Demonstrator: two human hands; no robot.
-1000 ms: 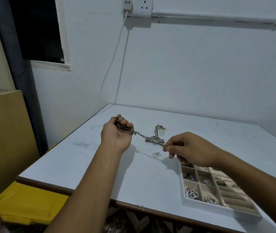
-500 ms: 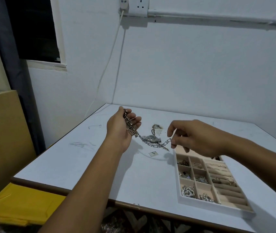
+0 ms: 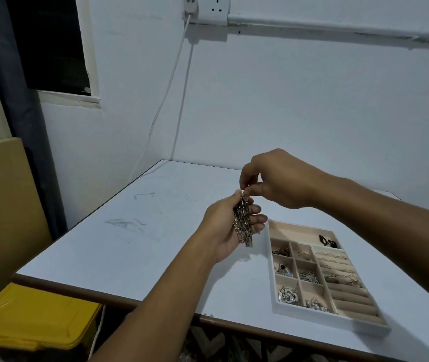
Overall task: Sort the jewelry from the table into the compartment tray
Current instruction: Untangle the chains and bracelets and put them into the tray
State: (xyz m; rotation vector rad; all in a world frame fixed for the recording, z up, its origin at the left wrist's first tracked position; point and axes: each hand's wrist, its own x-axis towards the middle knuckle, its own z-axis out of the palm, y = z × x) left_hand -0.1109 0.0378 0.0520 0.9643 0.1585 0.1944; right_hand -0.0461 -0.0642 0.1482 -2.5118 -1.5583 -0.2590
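Chunky metal link chain: bunched in folds, hanging across the left hand palm, top end pinched by the right hand, above the worktop. Compartment tray: white rim, beige lining, flat on worktop just right; small cells hold silver pieces.

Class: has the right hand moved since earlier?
Yes. The right hand rose from the far corner of the compartment tray, leftward to the chain in the left hand.
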